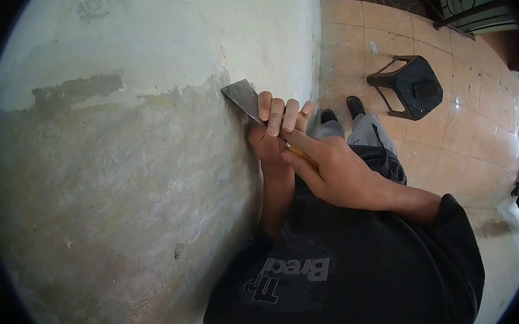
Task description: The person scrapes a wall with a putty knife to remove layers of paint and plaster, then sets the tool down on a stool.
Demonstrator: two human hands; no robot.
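Right now, my right hand (339, 171) is closed around the yellow-brown handle of a putty knife (244, 100), in the middle of the frame. My pointing finger lies along it, toward the blade. My left hand (270, 138) is on it too, with the fingers bent over the lower part of the flat gray blade. The wide end of the blade sticks out up and to the left, right by the wall (123, 189). I can't tell how hard it pushes there.

The wall fills the left side. It is pale on top and darker and rough lower down, with a bumpy line between. A dark patch (80, 90) sits at the upper left.

My black shirt (363, 269) is at the bottom, with letters on it. My dark shoes (355, 106) are on the tan tile floor (420, 141), right of the middle. A black stool (426, 87) is near them, at the upper right, and a metal gate (471, 2) is in the top right corner.
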